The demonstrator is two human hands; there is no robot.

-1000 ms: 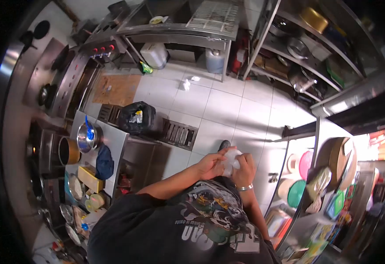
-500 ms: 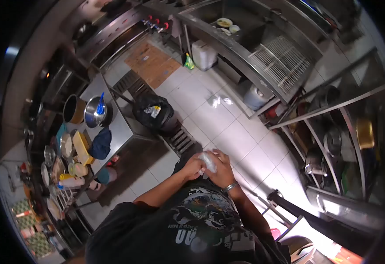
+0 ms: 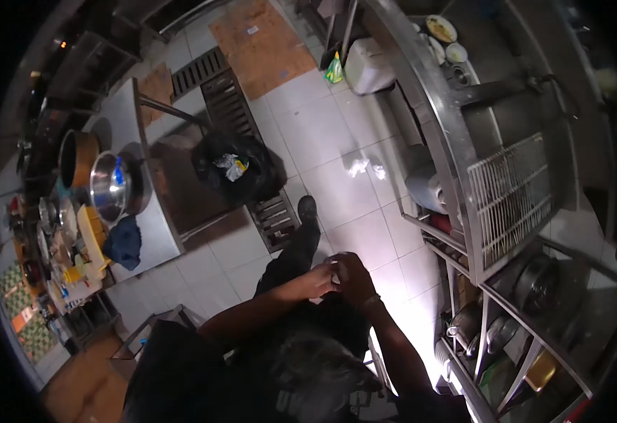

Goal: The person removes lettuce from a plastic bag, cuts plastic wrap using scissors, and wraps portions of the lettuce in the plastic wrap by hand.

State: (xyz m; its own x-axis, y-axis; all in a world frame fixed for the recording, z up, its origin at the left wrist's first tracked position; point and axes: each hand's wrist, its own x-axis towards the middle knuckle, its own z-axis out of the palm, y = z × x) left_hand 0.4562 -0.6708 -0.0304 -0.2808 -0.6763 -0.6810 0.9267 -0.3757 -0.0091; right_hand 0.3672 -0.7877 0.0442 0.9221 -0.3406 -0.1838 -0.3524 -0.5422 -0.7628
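Head view: pale item (image 3: 335, 278) sitting between left hand (image 3: 316, 281) and right hand (image 3: 354, 277)

Both hands are gripping it with curled fingers, meeting before the torso. It is lying rightward of the left hand, leftward of the right; neither is sitting clearly nearer. Fingers are hiding its long axis.

Left of the round bin lined in black plastic (image 3: 258, 180), a shiny steel bowl (image 3: 104, 190) and a crumpled dark-blue cloth (image 3: 123, 244) lie on a grey metal bench (image 3: 157, 227); upper right, a white plastic jerrycan (image 3: 369, 69).
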